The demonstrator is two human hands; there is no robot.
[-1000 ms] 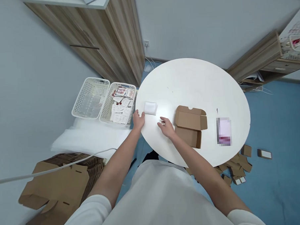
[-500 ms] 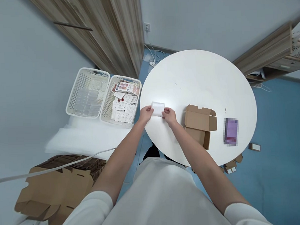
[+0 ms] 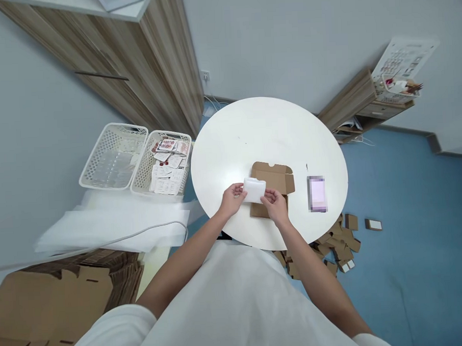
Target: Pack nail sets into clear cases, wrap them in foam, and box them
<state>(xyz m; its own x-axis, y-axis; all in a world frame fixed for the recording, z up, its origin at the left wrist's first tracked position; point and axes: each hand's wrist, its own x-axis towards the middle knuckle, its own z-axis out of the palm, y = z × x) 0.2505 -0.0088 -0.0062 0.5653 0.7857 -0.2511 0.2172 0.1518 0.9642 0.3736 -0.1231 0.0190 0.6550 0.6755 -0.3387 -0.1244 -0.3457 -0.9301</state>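
Observation:
A small packet wrapped in white foam sheet (image 3: 254,190) is held between both hands, in front of an open cardboard box (image 3: 272,178). My left hand (image 3: 232,199) is closed on the packet's left edge, thumb on the near face. At its right edge my right hand (image 3: 275,203) grips it the same way. The box lies on the round white table (image 3: 229,137) with its lid folded back. Part of its lower tray is hidden by the packet and my right hand. What the foam wraps cannot be seen.
A blurred purple rectangular thing (image 3: 317,193) lies right of the box. Left of the table stand a basket of printed cards (image 3: 165,168) and a basket of clear plastic pieces (image 3: 113,155). Foam sheets (image 3: 114,226), flat cardboard (image 3: 53,303) and floor boxes (image 3: 339,242) surround the table.
The wrapped packet has moved right, from the table's bare left part to over the open box, with both hands still on it. The camera view has shifted too.

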